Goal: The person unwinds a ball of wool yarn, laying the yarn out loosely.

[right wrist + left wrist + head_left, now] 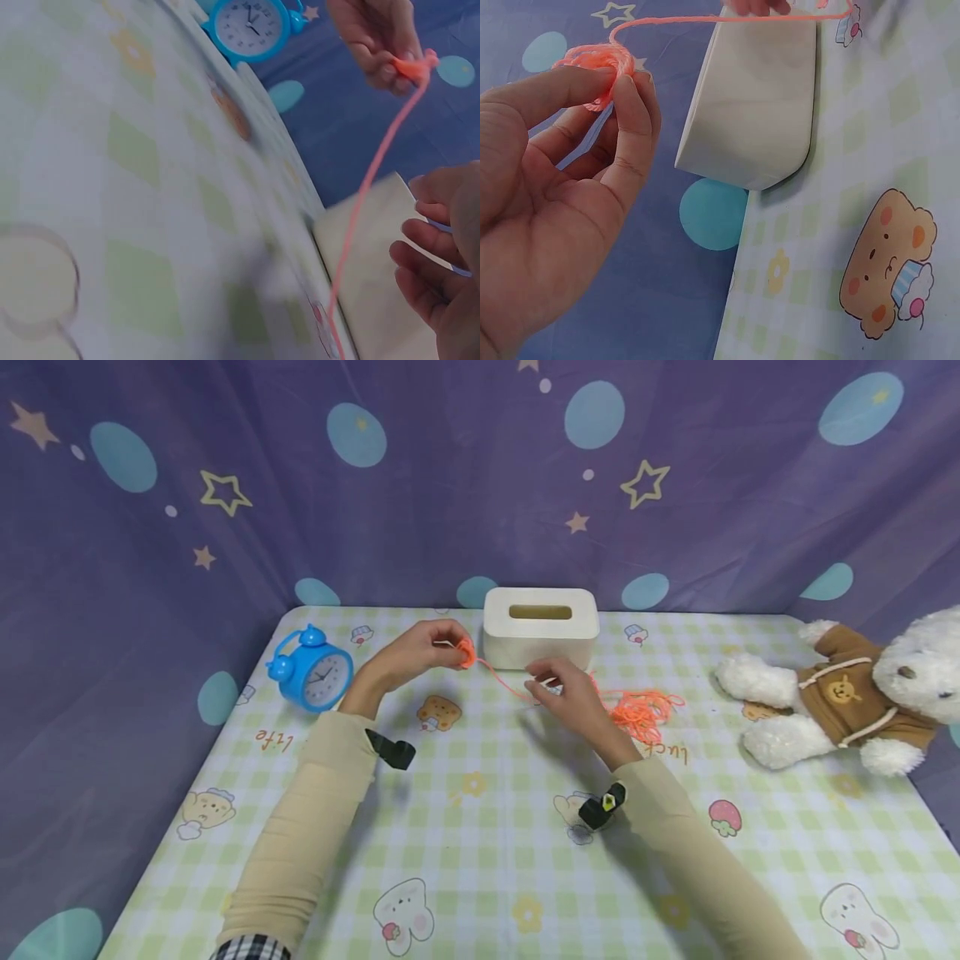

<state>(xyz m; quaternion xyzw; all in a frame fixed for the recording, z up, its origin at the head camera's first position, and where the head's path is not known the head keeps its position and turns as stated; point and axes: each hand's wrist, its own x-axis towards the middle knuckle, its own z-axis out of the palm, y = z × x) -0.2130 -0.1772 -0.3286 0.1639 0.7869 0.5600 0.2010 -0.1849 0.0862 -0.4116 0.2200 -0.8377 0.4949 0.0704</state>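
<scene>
My left hand [429, 649] pinches a small coil of orange yarn [467, 652] between thumb and fingertips, held above the table. In the left wrist view the looped coil [604, 75] shows at the fingertips. A single strand [369, 176] runs from it down toward the right, passing near my right hand [567, 693]. That right hand hovers with loosely bent fingers [427, 238], and the strand hangs apart from them in the right wrist view. Beyond the right hand, a loose tangled heap of the same yarn [643, 714] lies on the table.
A cream tissue box [517, 647] stands at the back middle, just behind the hands. The blue alarm clock [315, 672] sits by the left forearm. At the right lies a white plush bear [840, 693] in a brown hoodie. A checked cloth [480, 852] covers the table.
</scene>
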